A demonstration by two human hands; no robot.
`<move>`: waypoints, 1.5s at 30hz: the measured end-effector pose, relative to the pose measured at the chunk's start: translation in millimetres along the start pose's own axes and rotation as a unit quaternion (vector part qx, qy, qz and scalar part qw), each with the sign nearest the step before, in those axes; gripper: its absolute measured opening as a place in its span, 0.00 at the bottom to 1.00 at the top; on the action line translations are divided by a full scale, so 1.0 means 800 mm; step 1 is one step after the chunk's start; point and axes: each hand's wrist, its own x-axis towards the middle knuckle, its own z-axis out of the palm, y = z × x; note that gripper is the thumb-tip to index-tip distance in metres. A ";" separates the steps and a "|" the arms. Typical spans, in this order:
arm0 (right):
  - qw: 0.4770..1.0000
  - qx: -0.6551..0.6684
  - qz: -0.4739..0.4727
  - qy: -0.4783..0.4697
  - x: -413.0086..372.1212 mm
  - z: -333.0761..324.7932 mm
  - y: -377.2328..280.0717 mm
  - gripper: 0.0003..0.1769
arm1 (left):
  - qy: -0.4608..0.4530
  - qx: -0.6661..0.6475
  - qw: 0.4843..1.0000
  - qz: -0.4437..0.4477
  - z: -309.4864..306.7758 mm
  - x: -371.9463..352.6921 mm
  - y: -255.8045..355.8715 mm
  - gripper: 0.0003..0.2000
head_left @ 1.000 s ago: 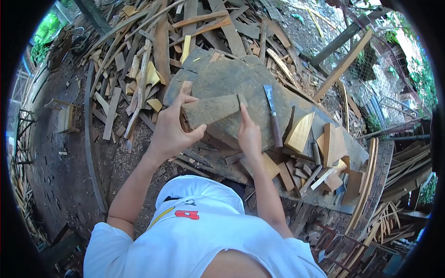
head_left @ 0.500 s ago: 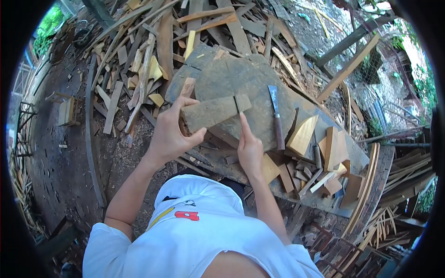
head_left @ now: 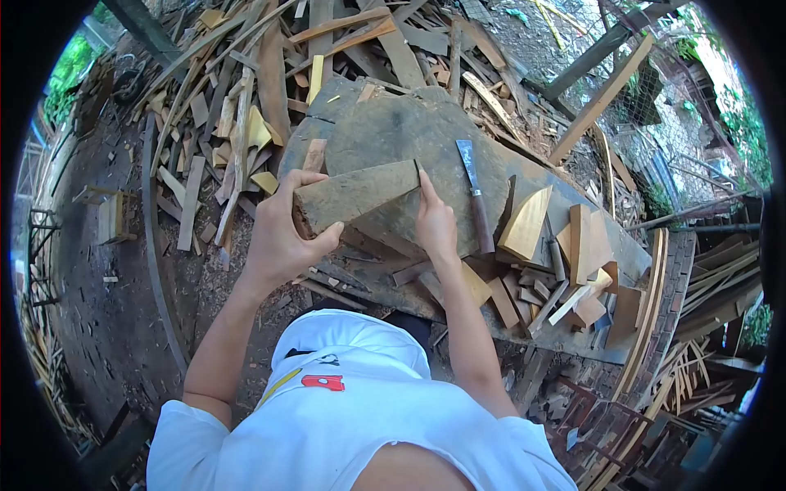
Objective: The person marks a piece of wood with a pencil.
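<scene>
My left hand [head_left: 282, 225] grips the left end of a thick wooden block [head_left: 356, 195], fingers over the far side and thumb along the near side. The block is tilted, its right end higher in view, above a round wooden stump [head_left: 393, 127]. My right hand [head_left: 436, 225] is at the block's right end, index finger stretched along a thin dark edge there; its other fingers are curled and partly hidden. A knife [head_left: 475, 192] with a broad metal blade and wooden handle lies on the stump, right of my right hand.
A small wood piece [head_left: 314, 155] lies on the stump's left side. Cut blocks, including a yellowish wedge [head_left: 526, 222], crowd the bench [head_left: 610, 348] at right. A large heap of scrap wood [head_left: 237, 123] lies beyond. A long curved strip [head_left: 155, 245] is on the ground at left.
The block and both hands have shifted slightly left in view. The short end section beyond the dark line no longer shows, and my right index finger is now at the block's end.
</scene>
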 end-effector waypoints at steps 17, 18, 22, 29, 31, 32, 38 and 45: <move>0.992 0.109 -0.068 -0.003 -0.062 -0.011 -0.016 0.25 | -0.018 0.006 0.999 -0.028 -0.008 -0.007 -0.007 0.25; 0.995 0.076 -0.060 -0.007 -0.055 -0.010 -0.013 0.27 | -0.011 0.000 0.999 -0.033 -0.008 -0.008 -0.006 0.25; 0.998 0.026 -0.048 0.016 0.005 0.011 0.014 0.29 | 0.003 0.003 1.000 -0.003 0.000 -0.005 -0.004 0.26; 0.994 0.068 -0.089 0.007 -0.059 -0.013 -0.010 0.31 | 0.001 0.011 1.000 -0.011 -0.006 -0.005 -0.011 0.26; 0.996 0.049 -0.070 0.005 -0.026 -0.008 -0.001 0.31 | 0.008 0.002 1.000 0.002 -0.001 -0.003 -0.007 0.26; 0.999 0.037 -0.039 0.001 -0.003 0.002 0.007 0.31 | -0.004 -0.017 1.000 -0.025 -0.001 -0.001 0.000 0.26; 0.991 0.111 -0.074 0.021 -0.052 -0.008 -0.007 0.29 | -0.012 0.030 0.999 0.020 -0.007 0.004 -0.004 0.26; 0.999 0.047 -0.016 -0.001 0.008 0.008 0.011 0.29 | -0.014 0.008 1.000 -0.011 -0.001 0.006 0.003 0.26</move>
